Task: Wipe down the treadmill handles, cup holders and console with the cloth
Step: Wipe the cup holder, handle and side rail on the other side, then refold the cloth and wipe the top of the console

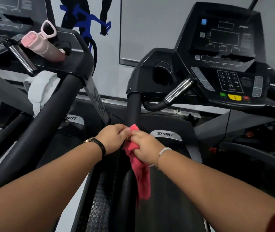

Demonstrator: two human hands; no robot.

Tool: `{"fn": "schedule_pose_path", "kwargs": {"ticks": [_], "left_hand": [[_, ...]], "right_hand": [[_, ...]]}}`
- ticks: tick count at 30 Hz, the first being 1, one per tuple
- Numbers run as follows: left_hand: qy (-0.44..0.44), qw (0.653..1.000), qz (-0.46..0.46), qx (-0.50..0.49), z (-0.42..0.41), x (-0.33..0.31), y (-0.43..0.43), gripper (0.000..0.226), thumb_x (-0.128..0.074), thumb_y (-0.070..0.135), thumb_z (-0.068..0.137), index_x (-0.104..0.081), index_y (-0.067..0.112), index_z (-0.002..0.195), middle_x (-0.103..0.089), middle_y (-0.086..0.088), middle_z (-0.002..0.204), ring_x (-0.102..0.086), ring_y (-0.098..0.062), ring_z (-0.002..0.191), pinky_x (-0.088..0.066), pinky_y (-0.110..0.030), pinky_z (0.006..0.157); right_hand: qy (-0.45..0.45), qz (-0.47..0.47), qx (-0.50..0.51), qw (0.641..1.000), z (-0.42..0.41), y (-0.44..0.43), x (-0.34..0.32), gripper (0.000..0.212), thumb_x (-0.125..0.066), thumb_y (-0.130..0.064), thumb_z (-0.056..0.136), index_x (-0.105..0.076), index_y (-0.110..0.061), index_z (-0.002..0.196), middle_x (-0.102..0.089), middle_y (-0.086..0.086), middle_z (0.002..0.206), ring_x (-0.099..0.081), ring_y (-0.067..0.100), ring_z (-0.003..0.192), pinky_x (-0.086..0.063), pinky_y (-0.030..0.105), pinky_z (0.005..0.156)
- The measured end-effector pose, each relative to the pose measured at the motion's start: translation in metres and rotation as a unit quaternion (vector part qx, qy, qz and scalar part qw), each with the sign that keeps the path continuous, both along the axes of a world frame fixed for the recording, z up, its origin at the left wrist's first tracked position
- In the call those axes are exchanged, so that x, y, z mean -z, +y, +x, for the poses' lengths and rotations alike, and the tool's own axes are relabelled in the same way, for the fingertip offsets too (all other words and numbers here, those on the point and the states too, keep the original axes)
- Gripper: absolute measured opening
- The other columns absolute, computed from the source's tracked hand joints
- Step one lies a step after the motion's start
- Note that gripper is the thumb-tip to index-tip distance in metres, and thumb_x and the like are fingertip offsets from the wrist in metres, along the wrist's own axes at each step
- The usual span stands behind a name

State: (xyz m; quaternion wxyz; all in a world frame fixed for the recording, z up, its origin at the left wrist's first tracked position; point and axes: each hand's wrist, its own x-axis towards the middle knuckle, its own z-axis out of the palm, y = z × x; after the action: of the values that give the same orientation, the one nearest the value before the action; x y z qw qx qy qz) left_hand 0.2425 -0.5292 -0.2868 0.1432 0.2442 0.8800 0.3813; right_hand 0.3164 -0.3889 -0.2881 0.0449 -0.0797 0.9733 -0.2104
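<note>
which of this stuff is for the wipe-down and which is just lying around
For the job: red cloth, held by left hand and right hand; handle; cup holder; console.
Lying about: pink bottle, sunglasses, white towel, all on the next treadmill.

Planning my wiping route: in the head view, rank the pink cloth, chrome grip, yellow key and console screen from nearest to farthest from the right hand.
1. the pink cloth, gripped in the right hand.
2. the chrome grip, ahead, slightly right.
3. the yellow key, farther right, low on the console.
4. the console screen, upper right, farthest back.
</note>
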Motion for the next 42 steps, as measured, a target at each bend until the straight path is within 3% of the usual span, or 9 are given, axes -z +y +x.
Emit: {"fn": "schedule_pose_path", "kwargs": {"ticks": [6, 10, 14, 18, 22, 26, 32, 37, 42], "left_hand": [[-0.171, 0.966, 0.190, 0.038, 0.007, -0.031, 0.024, 0.043, -0.055, 0.062, 0.079, -0.068, 0.023, 0.090, -0.068, 0.008, 0.080, -0.062, -0.008, 0.079, -0.049, -0.024, 0.079], [-0.290, 0.911, 0.291, 0.050, 0.014, -0.045, 0.051, 0.034, -0.065, 0.034, 0.079, -0.062, 0.010, 0.103, -0.069, -0.001, 0.082, -0.064, -0.012, 0.076, -0.052, -0.024, 0.072], [-0.343, 0.881, 0.322, 0.057, 0.013, -0.063, 0.081, 0.012, -0.055, 0.017, 0.092, -0.059, 0.012, 0.103, -0.067, 0.003, 0.071, -0.064, -0.007, 0.062, -0.050, -0.020, 0.054], [-0.276, 0.912, 0.303, 0.028, -0.002, -0.081, 0.117, 0.021, -0.048, 0.001, 0.093, -0.061, 0.012, 0.106, -0.066, -0.004, 0.077, -0.062, -0.011, 0.060, -0.048, -0.023, 0.051], [-0.256, 0.897, 0.359, 0.032, -0.020, -0.109, 0.159, 0.029, -0.048, -0.007, 0.088, -0.066, 0.015, 0.095, -0.068, -0.003, 0.074, -0.062, -0.013, 0.061, -0.050, -0.022, 0.051], [-0.173, 0.914, 0.365, 0.039, -0.042, -0.141, 0.195, 0.033, -0.050, -0.011, 0.086, -0.065, 0.017, 0.096, -0.070, 0.004, 0.071, -0.064, -0.010, 0.062, -0.054, -0.021, 0.055], [0.046, 0.968, 0.238, 0.057, -0.073, -0.194, 0.245, 0.030, -0.060, 0.003, 0.088, -0.061, 0.026, 0.108, -0.069, 0.009, 0.089, -0.065, 0.002, 0.073, -0.053, -0.018, 0.073], [-0.171, 0.969, 0.099, 0.147, -0.088, -0.221, 0.260, 0.061, -0.081, 0.008, 0.054, -0.060, -0.006, 0.109, -0.070, -0.014, 0.087, -0.068, -0.016, 0.066, -0.056, -0.021, 0.058], [-0.299, 0.916, 0.257, 0.070, -0.107, -0.217, 0.292, 0.044, -0.062, 0.013, 0.057, -0.061, 0.013, 0.101, -0.060, -0.006, 0.080, -0.059, -0.016, 0.061, -0.056, -0.027, 0.059]], "right_hand": [[0.141, -0.131, 0.151, 0.970, -0.005, 0.014, -0.040, 0.031, -0.066, -0.011, 0.076, -0.068, -0.012, 0.108, -0.049, -0.002, 0.116, -0.052, 0.018, 0.108, -0.042, 0.024, 0.095], [0.114, -0.173, 0.149, 0.967, -0.001, 0.034, -0.060, 0.061, -0.068, -0.005, 0.073, -0.053, -0.014, 0.131, -0.035, -0.004, 0.137, -0.043, 0.011, 0.123, -0.034, 0.013, 0.099], [0.065, -0.237, 0.134, 0.960, 0.000, 0.055, -0.067, 0.082, -0.066, -0.003, 0.073, -0.030, -0.013, 0.146, -0.011, -0.002, 0.153, -0.024, 0.012, 0.139, -0.032, 0.030, 0.112], [0.069, -0.286, 0.141, 0.945, -0.010, 0.084, -0.081, 0.100, -0.062, -0.024, 0.060, -0.018, -0.027, 0.150, -0.001, -0.004, 0.156, -0.009, 0.013, 0.143, -0.026, 0.038, 0.115], [0.100, -0.349, 0.210, 0.908, -0.032, 0.128, -0.097, 0.112, -0.080, -0.038, 0.057, -0.017, -0.025, 0.149, -0.030, 0.000, 0.148, -0.033, 0.014, 0.135, -0.032, 0.036, 0.112], [0.048, -0.440, 0.228, 0.867, -0.053, 0.178, -0.116, 0.055, -0.086, -0.027, 0.056, -0.065, -0.011, 0.105, -0.072, 0.010, 0.101, -0.069, 0.026, 0.094, -0.053, 0.048, 0.089], [0.066, -0.499, 0.224, 0.834, -0.064, 0.247, -0.170, 0.032, -0.077, -0.002, 0.072, -0.063, -0.001, 0.101, -0.070, 0.016, 0.097, -0.068, 0.026, 0.084, -0.057, 0.034, 0.073], [0.091, -0.571, 0.205, 0.790, -0.066, 0.299, -0.205, 0.020, -0.068, 0.006, 0.077, -0.061, -0.009, 0.088, -0.065, 0.009, 0.080, -0.063, 0.017, 0.062, -0.056, 0.027, 0.059], [-0.018, -0.590, 0.146, 0.794, -0.066, 0.341, -0.206, 0.052, -0.061, 0.000, 0.086, -0.050, -0.028, 0.127, -0.069, 0.009, 0.099, -0.066, 0.021, 0.076, -0.056, 0.037, 0.072]]}}
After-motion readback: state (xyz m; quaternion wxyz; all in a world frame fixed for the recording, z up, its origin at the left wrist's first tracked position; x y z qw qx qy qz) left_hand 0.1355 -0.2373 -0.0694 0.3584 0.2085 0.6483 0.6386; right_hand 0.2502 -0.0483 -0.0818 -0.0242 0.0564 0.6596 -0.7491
